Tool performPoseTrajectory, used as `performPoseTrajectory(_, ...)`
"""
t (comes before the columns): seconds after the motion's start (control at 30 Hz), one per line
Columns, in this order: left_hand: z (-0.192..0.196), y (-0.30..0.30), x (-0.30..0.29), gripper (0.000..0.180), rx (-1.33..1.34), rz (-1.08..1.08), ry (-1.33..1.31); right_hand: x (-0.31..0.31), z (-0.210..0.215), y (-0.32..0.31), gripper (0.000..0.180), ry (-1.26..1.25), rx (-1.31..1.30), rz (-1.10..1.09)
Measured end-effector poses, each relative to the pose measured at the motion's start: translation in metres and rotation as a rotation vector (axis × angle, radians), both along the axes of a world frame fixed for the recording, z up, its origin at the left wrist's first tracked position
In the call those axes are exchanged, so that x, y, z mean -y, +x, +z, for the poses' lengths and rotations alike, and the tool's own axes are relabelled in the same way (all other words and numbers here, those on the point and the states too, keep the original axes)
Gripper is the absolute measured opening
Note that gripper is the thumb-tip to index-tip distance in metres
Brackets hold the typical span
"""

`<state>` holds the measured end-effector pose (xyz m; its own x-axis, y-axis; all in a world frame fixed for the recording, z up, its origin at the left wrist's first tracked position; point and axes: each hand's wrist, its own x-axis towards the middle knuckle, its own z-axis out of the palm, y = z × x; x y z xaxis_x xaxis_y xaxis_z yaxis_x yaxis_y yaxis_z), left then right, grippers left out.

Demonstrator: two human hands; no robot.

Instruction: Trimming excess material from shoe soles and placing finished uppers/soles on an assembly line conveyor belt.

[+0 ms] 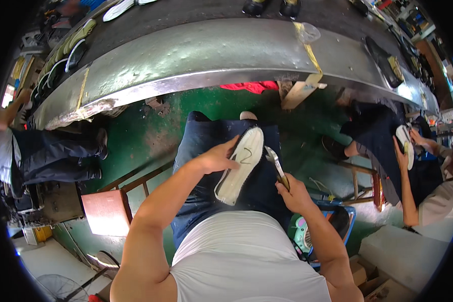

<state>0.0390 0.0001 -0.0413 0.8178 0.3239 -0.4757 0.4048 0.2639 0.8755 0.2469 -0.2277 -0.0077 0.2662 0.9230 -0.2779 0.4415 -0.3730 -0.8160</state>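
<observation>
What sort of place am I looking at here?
Most likely a shoemaking or shoe-repair workshop: the left hand holds a pale-bottomed shoe, the right hand grips a metal-headed tool, and more shoes stand on the long workbench ahead.

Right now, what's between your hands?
In the head view: a pale shoe piece in the left hand, a metal tool in the right hand, dark cloth below.

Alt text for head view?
A person's left hand holds a pale-soled shoe over dark cloth, the right hand a metal-headed tool beside it. A metal bench lies ahead; at right, a co-worker handles another shoe.
</observation>
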Motion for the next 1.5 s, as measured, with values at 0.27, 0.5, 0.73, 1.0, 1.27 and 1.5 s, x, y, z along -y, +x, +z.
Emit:
performPoseTrajectory(0.27, 0.005, 0.008, 0.019, 0.043, -0.448, -0.127, 1.038, -0.023, 0.005, -0.023, 0.024, -0.212, 0.135, 0.248)
performPoseTrajectory(0.5, -0.004, -0.02, 0.022, 0.027, -0.198, 0.398, 0.542, -0.032, 0.008, -0.022, 0.021, -0.256, 0.185, 0.249)
performPoseTrajectory(0.73, 0.012, -0.005, 0.04, 0.021, -0.109, 0.289, 1.106, -0.06, 0.032, 0.006, 0.018, -0.251, -0.071, 0.438)
performPoseTrajectory(1.0, 0.013, 0.004, 0.043, 0.026, -0.126, 0.369, 0.967, -0.125, 0.081, 0.018, 0.028, -0.713, -0.025, 0.615)
performPoseTrajectory(1.27, -0.02, -0.005, 0.028, 0.079, 0.088, 0.59, -0.378, -0.081, 0.016, -0.025, 0.029, -0.298, 0.029, 0.36)
performPoseTrajectory(1.5, -0.018, 0.006, 0.017, 0.082, 0.027, 0.509, -0.428, -0.041, -0.044, -0.066, 0.021, -0.257, -0.485, -0.09)
